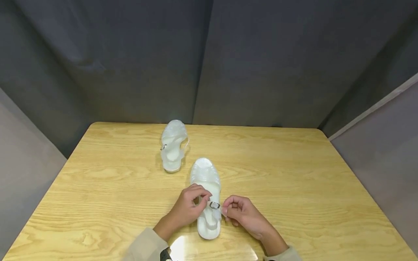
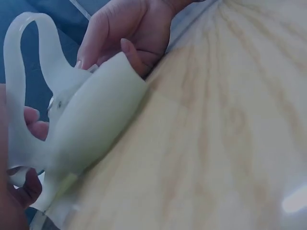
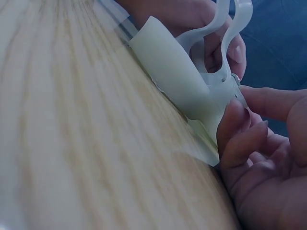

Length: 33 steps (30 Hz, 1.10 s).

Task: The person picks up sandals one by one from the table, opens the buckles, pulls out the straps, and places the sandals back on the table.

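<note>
Two translucent white sandals on the wooden desk (image 1: pixel 294 188). Near sandal (image 1: pixel 206 177) lies at the front centre, toe pointing away, between both hands. Far sandal (image 1: pixel 174 145) lies well apart, behind and to the left, untouched, its own small buckle on its left side.

Left hand (image 1: pixel 188 207): fingers curled, pinching the near sandal's ankle strap (image 1: pixel 209 203) just left of the metal buckle (image 1: pixel 214 205).

Right hand (image 1: pixel 240 212): fingers curled, pinching the strap's free end just right of the buckle.

One buckle seen per sandal. Wrist views show the heel and looped back strap (image 2: pixel 21 81) close up.
</note>
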### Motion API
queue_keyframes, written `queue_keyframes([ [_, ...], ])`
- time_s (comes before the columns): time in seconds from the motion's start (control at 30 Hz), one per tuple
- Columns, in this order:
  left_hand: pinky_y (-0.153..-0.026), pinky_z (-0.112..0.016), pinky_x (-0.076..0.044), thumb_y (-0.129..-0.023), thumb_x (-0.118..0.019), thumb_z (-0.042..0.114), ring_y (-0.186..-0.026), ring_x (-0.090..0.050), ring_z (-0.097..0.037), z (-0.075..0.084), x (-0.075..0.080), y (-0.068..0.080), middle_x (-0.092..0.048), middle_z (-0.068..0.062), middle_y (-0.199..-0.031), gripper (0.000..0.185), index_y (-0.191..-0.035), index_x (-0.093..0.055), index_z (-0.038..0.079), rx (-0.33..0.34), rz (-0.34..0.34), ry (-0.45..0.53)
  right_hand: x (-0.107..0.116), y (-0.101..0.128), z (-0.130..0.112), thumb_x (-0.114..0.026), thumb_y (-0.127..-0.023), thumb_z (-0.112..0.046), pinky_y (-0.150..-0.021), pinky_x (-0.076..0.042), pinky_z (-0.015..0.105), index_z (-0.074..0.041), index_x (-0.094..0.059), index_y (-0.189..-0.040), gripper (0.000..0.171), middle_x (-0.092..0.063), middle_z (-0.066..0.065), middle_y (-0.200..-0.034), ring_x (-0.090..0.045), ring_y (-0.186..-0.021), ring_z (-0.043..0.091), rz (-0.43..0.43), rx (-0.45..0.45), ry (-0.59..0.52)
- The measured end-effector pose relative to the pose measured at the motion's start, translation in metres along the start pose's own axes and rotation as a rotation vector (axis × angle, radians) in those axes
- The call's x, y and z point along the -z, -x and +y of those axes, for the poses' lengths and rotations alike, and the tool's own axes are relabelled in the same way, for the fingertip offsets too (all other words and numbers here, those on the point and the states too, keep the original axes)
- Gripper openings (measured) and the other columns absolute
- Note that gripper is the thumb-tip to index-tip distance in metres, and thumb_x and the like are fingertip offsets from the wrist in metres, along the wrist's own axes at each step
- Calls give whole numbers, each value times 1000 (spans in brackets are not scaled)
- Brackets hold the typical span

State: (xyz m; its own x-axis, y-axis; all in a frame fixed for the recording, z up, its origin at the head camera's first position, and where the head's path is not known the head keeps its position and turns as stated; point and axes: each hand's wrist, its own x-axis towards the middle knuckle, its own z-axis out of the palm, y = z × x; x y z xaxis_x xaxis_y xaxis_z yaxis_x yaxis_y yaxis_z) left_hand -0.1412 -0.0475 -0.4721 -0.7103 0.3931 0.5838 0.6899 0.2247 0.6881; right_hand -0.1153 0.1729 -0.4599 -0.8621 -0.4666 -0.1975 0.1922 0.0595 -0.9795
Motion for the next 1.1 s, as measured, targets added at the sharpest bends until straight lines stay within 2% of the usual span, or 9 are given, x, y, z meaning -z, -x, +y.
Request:
queue_keyframes([
  [0.07,-66,-18,-45,-86,-57,4,-74,-53,-7,-2,0,1,-67,1,-80,12,-86,-70,6,-56,-17,-91,0,0,0,-62,-89,-11,-51,-39,17,5,-55,-95,19,-56,4,-78,-51,-62,8,2,4,6],
  [0.23,-73,-20,-47,-87,-52,11,-78,-56,-10,0,3,-2,-65,4,-80,17,-88,-69,9,-213,-65,-400,0,0,0,-61,-89,-10,-51,-40,16,8,-54,-96,21,-57,5,-79,-52,-63,8,-2,12,20],
  [0.3,-74,-21,-47,-87,-52,14,-79,-56,-10,2,4,-3,-65,5,-81,17,-88,-69,11,-236,-91,-465,0,0,0,-61,-89,-10,-51,-40,16,9,-54,-95,21,-57,4,-79,-52,-63,8,-4,15,21],
  [0.4,-76,-22,-46,-88,-55,18,-82,-56,-9,6,5,-3,-65,6,-85,16,-90,-70,13,-221,-151,-488,1,0,0,-60,-90,-10,-51,-40,16,10,-54,-96,22,-57,4,-79,-52,-63,7,-12,21,21],
  [0.53,-77,-22,-45,-88,-60,22,-84,-53,-8,8,7,-4,-63,7,-87,15,-92,-72,14,-160,-223,-422,1,0,0,-60,-91,-12,-51,-39,15,12,-54,-97,26,-57,5,-78,-50,-61,6,-24,33,31],
  [0.73,-80,-22,-44,-86,-66,21,-89,-51,-8,4,6,-2,-62,6,-86,14,-93,-72,11,-6,-253,-165,2,0,0,-59,-92,-16,-51,-39,16,12,-53,-98,29,-57,6,-77,-47,-58,6,-26,32,37],
  [0.9,-81,-23,-44,-86,-67,21,-90,-50,-8,-1,4,-1,-63,6,-86,14,-93,-73,10,35,-244,-26,2,0,0,-59,-92,-16,-54,-43,17,12,-53,-98,29,-57,6,-79,-49,-61,7,-25,32,34],
  [1.1,-81,-23,-43,-86,-68,23,-88,-51,-8,-1,2,0,-63,6,-85,14,-93,-73,12,70,-234,30,0,0,2,-58,-93,-15,-56,-45,18,10,-55,-95,26,-57,7,-79,-51,-65,8,-12,46,13],
])
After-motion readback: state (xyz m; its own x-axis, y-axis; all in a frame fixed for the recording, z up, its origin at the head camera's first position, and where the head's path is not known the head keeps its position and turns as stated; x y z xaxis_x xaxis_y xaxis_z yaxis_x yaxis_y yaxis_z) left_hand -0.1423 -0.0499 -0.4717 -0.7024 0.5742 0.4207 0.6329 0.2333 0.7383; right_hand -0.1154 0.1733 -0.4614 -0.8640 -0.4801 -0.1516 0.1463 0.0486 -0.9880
